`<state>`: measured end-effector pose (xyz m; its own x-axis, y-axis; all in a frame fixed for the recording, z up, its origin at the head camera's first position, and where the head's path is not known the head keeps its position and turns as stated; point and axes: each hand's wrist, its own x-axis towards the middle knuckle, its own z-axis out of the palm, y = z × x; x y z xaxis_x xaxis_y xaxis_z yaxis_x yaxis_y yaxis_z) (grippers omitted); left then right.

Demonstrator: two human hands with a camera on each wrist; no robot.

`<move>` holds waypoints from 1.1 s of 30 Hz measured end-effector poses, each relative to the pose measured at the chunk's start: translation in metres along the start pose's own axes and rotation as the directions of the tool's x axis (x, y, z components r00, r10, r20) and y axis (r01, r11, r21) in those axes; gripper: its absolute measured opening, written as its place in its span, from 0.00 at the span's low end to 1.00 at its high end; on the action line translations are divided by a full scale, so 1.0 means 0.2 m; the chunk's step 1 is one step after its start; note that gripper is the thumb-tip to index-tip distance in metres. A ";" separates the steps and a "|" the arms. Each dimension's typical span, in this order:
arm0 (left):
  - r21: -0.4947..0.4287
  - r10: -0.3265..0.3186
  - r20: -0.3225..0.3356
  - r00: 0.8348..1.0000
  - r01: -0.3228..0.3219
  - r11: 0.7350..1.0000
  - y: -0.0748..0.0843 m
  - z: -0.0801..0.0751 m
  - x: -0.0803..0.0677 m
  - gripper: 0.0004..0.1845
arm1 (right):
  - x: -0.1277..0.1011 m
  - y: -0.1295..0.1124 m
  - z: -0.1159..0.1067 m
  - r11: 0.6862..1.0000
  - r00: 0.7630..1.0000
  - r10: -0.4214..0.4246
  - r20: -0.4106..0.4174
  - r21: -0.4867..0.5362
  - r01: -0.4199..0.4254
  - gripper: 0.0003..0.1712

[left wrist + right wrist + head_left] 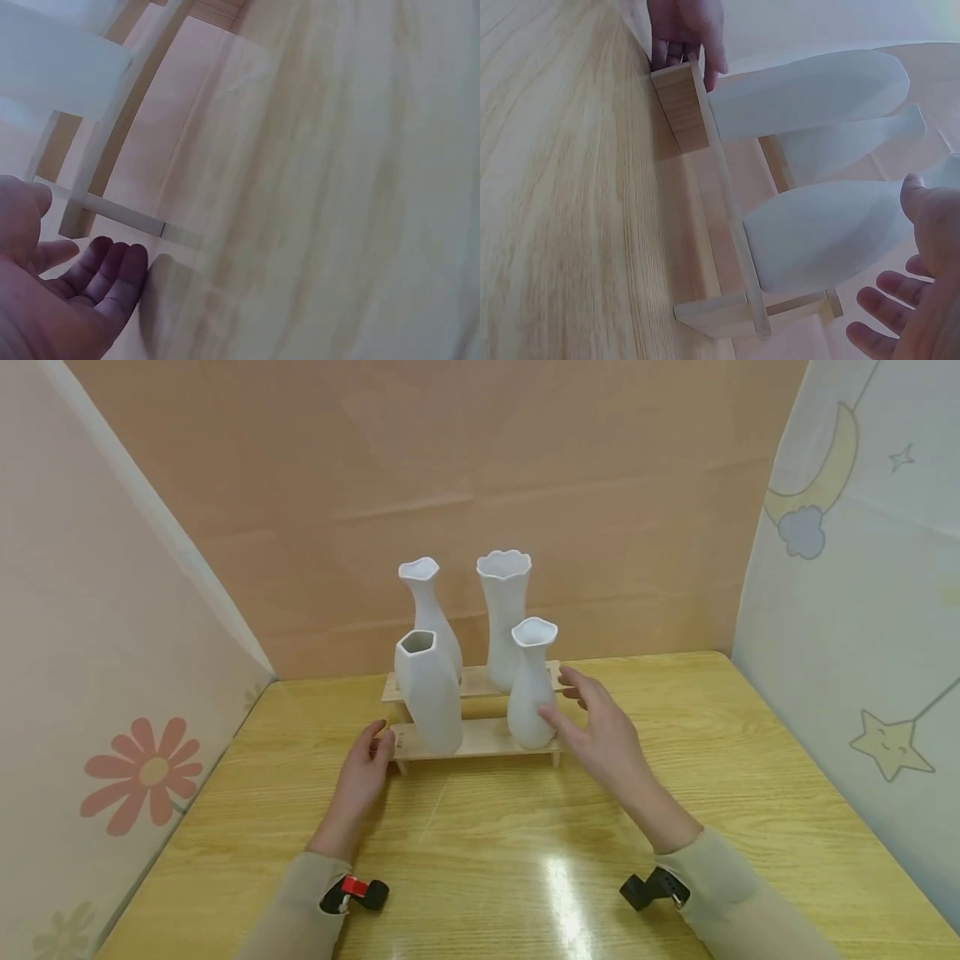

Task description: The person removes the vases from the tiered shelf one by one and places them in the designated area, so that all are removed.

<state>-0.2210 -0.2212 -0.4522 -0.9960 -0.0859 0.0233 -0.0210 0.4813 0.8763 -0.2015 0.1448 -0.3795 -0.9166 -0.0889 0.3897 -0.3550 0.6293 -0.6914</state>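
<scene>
Four white vases stand on a two-step wooden rack (pixel 483 737). On the lower step are a faceted vase (pixel 431 702) at left and a wavy-rimmed vase (pixel 532 693) at right. Behind them, on the upper step, stand a slim-necked vase (pixel 427 610) and a scalloped-rim vase (pixel 504 618). My left hand (pixel 367 764) is at the lower step's left end, fingers loosely bent; the left wrist view shows fingertips close beside the rack's end. Beside the wavy-rimmed vase, my right hand (pixel 603 731) has its fingers spread, the thumb at the vase's side. Whether that thumb touches is unclear.
The rack stands on a wood-grain table (pixel 480 852), toward its back edge. An orange-brown backdrop (pixel 480 460) rises behind. Pale printed panels flank the table, with a flower (pixel 153 772) on the left and a star (pixel 892 745) on the right.
</scene>
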 end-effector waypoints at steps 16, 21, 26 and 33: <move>-0.097 0.021 -0.044 0.999 -0.025 0.995 -0.06 0.04 0.00 0.27 | 0.09 -0.08 0.06 0.964 0.999 0.023 -0.028 0.266 -0.014 0.40; -0.094 0.037 -0.052 0.998 -0.042 0.995 -0.08 0.04 0.00 0.28 | 0.12 -0.11 0.07 0.957 0.998 0.025 -0.049 0.289 -0.010 0.40; -0.089 0.042 -0.057 0.997 -0.047 0.995 -0.09 0.04 0.01 0.28 | 0.15 -0.12 0.08 0.954 0.997 0.037 -0.068 0.298 -0.015 0.40; -0.100 0.042 -0.037 0.998 -0.046 0.994 -0.09 0.04 0.01 0.29 | 0.16 -0.13 0.08 0.952 0.995 0.074 -0.072 0.301 -0.049 0.39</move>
<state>-0.2231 -0.2231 -0.4712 -0.9921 -0.0978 0.0782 0.0334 0.3950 0.9181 -0.2242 0.1128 -0.3581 -0.9248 0.0141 0.3803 -0.3483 0.3714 -0.8607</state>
